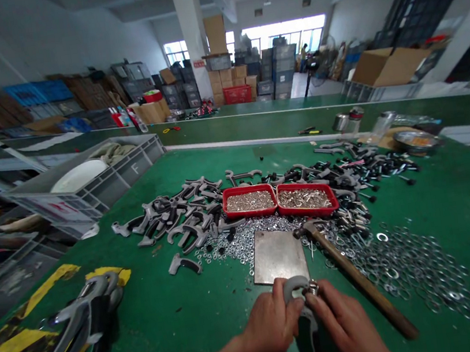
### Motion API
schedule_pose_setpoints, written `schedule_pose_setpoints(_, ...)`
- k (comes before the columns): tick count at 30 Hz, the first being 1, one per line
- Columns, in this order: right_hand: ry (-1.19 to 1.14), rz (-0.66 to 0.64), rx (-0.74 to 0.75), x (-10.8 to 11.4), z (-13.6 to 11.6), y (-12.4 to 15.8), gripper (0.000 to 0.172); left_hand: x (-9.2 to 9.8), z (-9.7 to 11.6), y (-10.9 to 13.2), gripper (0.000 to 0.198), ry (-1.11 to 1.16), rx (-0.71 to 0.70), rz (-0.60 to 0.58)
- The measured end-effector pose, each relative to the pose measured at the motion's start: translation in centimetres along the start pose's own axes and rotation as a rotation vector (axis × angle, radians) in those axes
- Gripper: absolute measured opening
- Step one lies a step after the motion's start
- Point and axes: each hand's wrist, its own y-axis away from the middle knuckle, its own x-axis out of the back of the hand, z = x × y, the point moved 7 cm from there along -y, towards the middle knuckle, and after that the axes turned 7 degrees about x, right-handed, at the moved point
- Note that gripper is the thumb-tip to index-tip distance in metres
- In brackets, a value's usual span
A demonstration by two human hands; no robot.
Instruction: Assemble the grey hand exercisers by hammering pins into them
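Observation:
Low in the view, my left hand [270, 324] is closed round a grey curved metal part [295, 285], whose lower end hangs below the fingers. On its right side, my right hand [346, 318] pinches a small shiny metal fitting [312, 287] against the same part. Both hands nearly meet, just in front of a square steel plate [279, 256] lying on the green table [157, 309]. A hammer [353, 273] with a wooden handle lies to the right of the plate, its head near the plate's upper right corner.
Two red trays [278, 211] of tiny metal pieces stand behind the plate. Grey and black handles [183, 212] are heaped left, loose rings [422, 266] spread right. Assembled clamps [91, 318] lie at left by yellow tape. A grey crate [117, 181] stands at back left.

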Motion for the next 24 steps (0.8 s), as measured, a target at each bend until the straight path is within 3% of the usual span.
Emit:
schedule_pose_setpoints(4,-0.165,-0.148,-0.021,-0.1,-0.7,-0.4,0.028,0.3,0.7,0.2,0.054,-0.182,-0.144,-0.048)
schedule_pose_setpoints(9,-0.189,-0.237,0.004,-0.9,-1.2,0.9,0.027,-0.8,1.4,1.3,0.071,-0.248,-0.149,-0.208)
schedule_pose_setpoints(13,-0.118,-0.238,0.002,-1.0,-0.7,0.4,0.029,0.4,2.5,0.5,0.075,-0.303,-0.207,-0.171)
schedule_pose_setpoints(15,-0.042,-0.221,0.0,-0.5,0.1,-1.8,0.028,1.8,2.6,-1.4,0.079,-0.321,-0.248,-0.137)
schedule_pose_setpoints(18,0.278,-0.238,0.069,1.1,1.8,-7.5,0.028,4.5,1.9,-5.7,0.077,-0.448,-0.233,-0.069)
schedule_pose_setpoints(21,0.592,-0.14,0.081,4.6,4.3,-14.1,0.025,6.6,1.3,-9.5,0.07,-0.717,-0.163,0.005)
schedule_pose_setpoints(24,0.742,-0.071,0.027,7.5,7.1,-18.9,0.025,8.0,2.8,-11.9,0.051,-0.875,-0.183,0.055)
